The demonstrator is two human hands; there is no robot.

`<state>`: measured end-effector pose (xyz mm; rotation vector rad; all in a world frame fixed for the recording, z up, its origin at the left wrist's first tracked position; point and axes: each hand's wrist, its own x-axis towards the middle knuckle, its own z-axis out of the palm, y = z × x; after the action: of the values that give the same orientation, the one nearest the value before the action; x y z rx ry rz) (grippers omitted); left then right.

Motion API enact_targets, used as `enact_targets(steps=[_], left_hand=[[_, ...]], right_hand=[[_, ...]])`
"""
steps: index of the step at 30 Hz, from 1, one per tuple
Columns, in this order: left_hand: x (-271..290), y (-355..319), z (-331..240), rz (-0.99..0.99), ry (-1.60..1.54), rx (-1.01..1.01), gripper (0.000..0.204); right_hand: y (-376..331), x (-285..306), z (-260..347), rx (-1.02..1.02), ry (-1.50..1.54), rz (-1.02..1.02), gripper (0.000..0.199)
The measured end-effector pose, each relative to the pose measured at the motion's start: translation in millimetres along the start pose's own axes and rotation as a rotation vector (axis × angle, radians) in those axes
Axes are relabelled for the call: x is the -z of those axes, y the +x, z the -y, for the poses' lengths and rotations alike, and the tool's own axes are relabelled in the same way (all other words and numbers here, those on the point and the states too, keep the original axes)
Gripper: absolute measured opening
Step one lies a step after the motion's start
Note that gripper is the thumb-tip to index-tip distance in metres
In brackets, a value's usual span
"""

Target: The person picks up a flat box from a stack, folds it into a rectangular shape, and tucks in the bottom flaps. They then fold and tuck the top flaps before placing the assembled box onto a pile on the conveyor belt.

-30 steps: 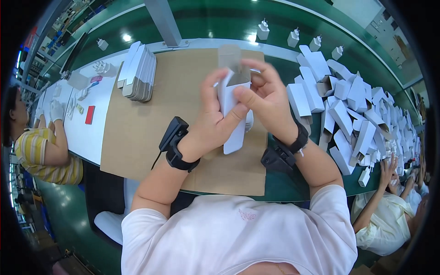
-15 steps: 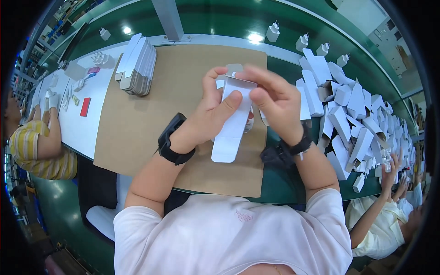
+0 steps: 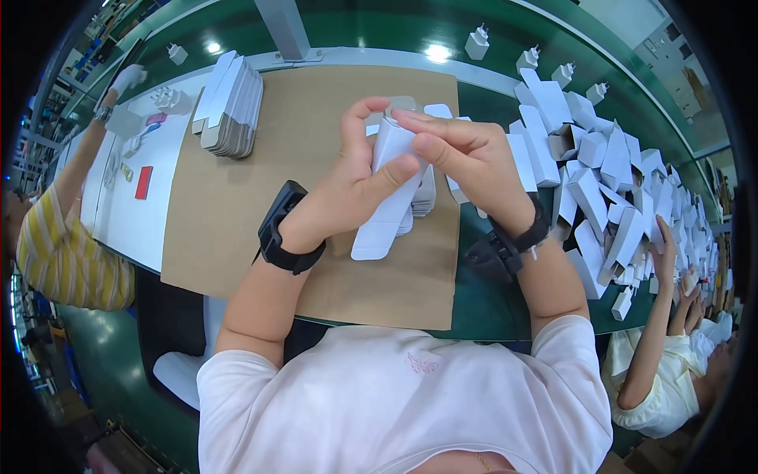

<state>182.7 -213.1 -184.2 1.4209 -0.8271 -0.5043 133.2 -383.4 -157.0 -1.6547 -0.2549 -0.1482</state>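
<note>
A narrow white carton [image 3: 382, 215] is held at a tilt above the brown cardboard sheet [image 3: 237, 245], a long flap sticking out at its near end. My left hand [image 3: 359, 178] wraps around its side, thumb across the front face. The fingertips of my right hand [image 3: 466, 154] press together on the carton's far end, where the top flap is folded over. Beneath my hands, partly hidden, lies a stack of flattened cartons [image 3: 424, 197]. Both wrists carry black straps with black devices.
Another stack of flat cartons [image 3: 230, 110] stands at the sheet's back left. Folded white boxes [image 3: 588, 186] are heaped to the right. Several white plug adapters [image 3: 477, 43] line the back. A red rectangle [image 3: 143, 182] lies on the white surface left. Co-workers sit on both sides.
The carton's far end has gone from an open flap to folded over, its body now turned more to the side. The left co-worker's arm has reached forward.
</note>
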Motion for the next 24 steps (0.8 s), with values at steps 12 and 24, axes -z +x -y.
enact_targets(steps=[12, 24], left_hand=[[16, 10, -7, -0.269, 0.995, 0.498, 0.065], [28, 9, -3, -0.274, 0.485, 0.506, 0.027]], right_hand=[[-54, 163, 83, -0.107, -1.106, -1.023, 0.024], [1, 40, 1, -0.007, -0.876, -0.141, 0.040]])
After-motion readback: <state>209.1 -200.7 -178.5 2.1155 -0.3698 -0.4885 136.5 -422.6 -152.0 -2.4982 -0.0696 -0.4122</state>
